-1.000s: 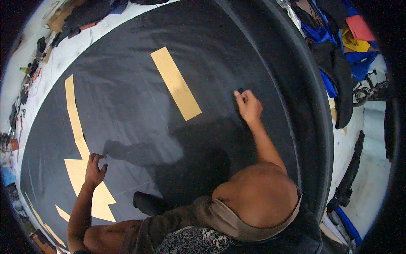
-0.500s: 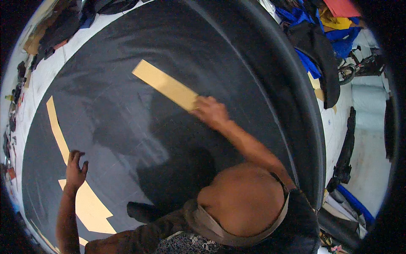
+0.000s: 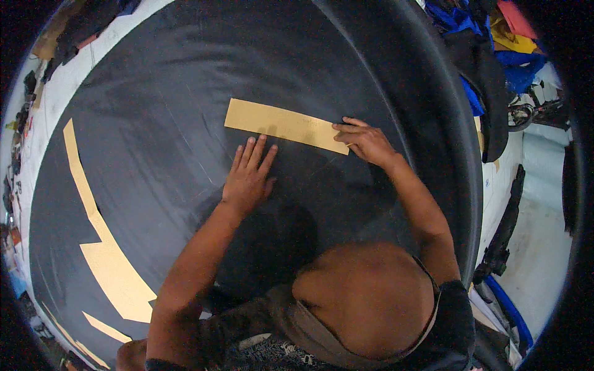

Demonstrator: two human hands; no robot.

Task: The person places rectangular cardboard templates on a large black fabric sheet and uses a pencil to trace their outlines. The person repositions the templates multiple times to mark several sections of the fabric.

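A long, straw-coloured cardboard strip (image 3: 278, 122) lies over black sheet material (image 3: 154, 142), tilted slightly down to the right. My right hand (image 3: 366, 143) pinches its right end, thumb below and fingers on top. Just below the strip's near edge, my left hand (image 3: 247, 176) is open, its fingers stretched out and slightly spread toward the strip. Its fingertips come close to that edge; whether they touch it I cannot tell. Farther left on the black sheet lie a narrow, bent cardboard piece (image 3: 80, 173) and a wider angular one (image 3: 117, 278), touching or overlapping.
A small pointed cardboard piece (image 3: 106, 326) lies at the lower left. Along the right runs a thick fold of the black material (image 3: 442, 154). Beyond it, blue, yellow and red materials (image 3: 513, 37) are heaped on the pale floor (image 3: 544, 247), with a long black piece (image 3: 507, 229) nearby.
The strip has turned closer to level and shifted right with my right hand. My left hand has come from the cardboard pieces at the left to the strip's near edge.
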